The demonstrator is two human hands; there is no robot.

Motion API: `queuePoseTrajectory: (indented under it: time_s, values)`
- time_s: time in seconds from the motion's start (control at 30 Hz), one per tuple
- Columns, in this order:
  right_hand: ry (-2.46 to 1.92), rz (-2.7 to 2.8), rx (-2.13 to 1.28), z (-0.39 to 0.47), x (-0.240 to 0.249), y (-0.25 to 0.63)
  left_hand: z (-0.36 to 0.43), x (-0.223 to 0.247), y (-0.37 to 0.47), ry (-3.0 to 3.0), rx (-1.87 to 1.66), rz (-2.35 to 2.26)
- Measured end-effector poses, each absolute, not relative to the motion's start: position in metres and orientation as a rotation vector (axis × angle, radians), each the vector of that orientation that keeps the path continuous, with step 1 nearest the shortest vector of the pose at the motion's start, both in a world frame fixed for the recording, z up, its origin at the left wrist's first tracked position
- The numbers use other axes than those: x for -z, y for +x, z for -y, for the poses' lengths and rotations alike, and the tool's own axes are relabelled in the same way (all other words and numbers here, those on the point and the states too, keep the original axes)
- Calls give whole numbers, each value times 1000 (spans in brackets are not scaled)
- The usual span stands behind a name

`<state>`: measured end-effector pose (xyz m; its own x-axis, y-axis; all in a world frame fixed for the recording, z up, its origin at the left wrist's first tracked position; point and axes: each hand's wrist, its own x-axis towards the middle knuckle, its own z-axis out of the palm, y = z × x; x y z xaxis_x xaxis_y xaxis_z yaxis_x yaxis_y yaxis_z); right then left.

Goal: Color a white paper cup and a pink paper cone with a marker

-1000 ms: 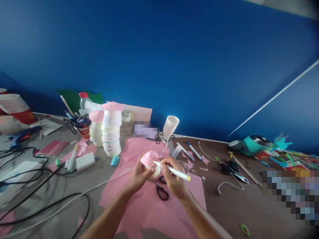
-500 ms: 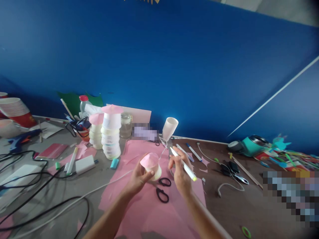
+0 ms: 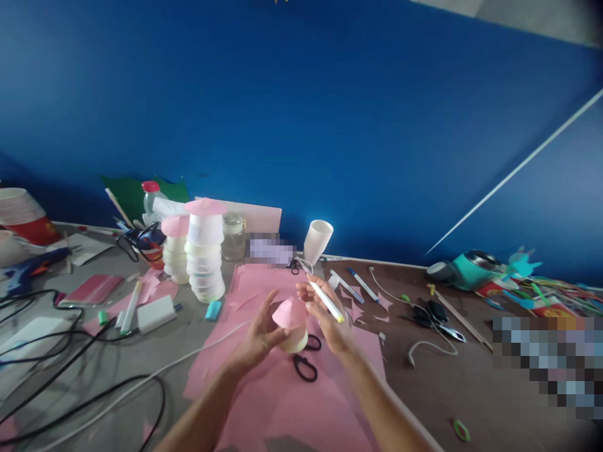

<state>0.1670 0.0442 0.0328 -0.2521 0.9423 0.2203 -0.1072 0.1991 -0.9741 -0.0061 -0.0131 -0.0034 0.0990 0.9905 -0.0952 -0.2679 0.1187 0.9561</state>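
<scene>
A small pale paper cup [image 3: 296,340] topped with a pink paper cone [image 3: 289,313] is in front of me, over the pink paper sheets [image 3: 264,402]. My left hand [image 3: 258,333] curves round the cup's left side, thumb against it and fingers loosely raised. In my right hand [image 3: 332,323] lies a white marker [image 3: 326,301] with a yellow end, slanting across the fingers. The fingertips of that hand reach the right side of the cone. Black-handled scissors [image 3: 306,368] rest below the cup, their blades hidden.
Stacked-cup towers with pink tops [image 3: 205,251] stand back left, beside a glass jar [image 3: 233,237]. A white cup [image 3: 318,240] leans behind the sheets. Cables [image 3: 141,380] cross the left side. Pens [image 3: 363,285] and a teal pot [image 3: 475,271] are on the right.
My right hand has moved left and up to the cone, bringing the marker along. My left fingers have loosened and spread around the cup. The view has shifted slightly.
</scene>
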Motion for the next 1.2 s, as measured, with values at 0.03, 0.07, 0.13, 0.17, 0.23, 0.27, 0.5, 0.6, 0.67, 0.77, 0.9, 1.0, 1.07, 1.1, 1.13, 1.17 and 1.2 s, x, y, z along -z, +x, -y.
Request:
queuePoseTrajectory:
  time_s: [0.03,0.07,0.13,0.17,0.23,0.27,0.5,0.6,0.67,0.77,0.9,1.0,1.07,1.1,1.13,1.17,1.2]
  values:
    - [-878,1398,-1302,-45,-33,167,13,3,-6,965,-1193,-978]
    - [-901,1374,-1329,-45,-33,167,13,1,-6,965,-1196,-973]
    - [-936,1361,-1364,-46,-34,167,13,-1,-5,963,-1202,-979]
    - [-950,1362,-1376,-46,-35,167,12,-3,-5,959,-1212,-977]
    - [-967,1353,-1392,-46,-34,167,11,-5,-6,947,-1248,-967]
    - [-969,1343,-1402,-46,-34,167,10,-6,-7,940,-1270,-965]
    - [-972,1533,-1496,-41,-39,167,5,1,-13,817,-1374,-857]
    - [-889,1663,-1414,-42,-34,167,5,1,-13,730,-1399,-817]
    - [-833,1737,-1326,-44,-29,166,5,-1,-12,691,-1418,-793]
    - [-838,1823,-1213,-46,-21,164,5,-1,-11,673,-1415,-793]
    - [-877,1863,-1105,-45,-8,159,3,-1,-9,654,-1453,-820]
    - [-893,1819,-921,-44,7,153,2,-2,-6,709,-1498,-831]
    - [-937,1780,-747,-44,18,148,2,-3,-3,796,-1487,-856]
    - [-952,1770,-672,-43,23,146,2,-3,-1,831,-1479,-881]
    - [-957,1763,-609,-42,27,144,2,-2,2,857,-1470,-912]
    - [-955,1760,-555,-41,31,142,2,0,4,868,-1471,-957]
    - [-951,1757,-514,-39,34,140,2,2,6,877,-1473,-1004]
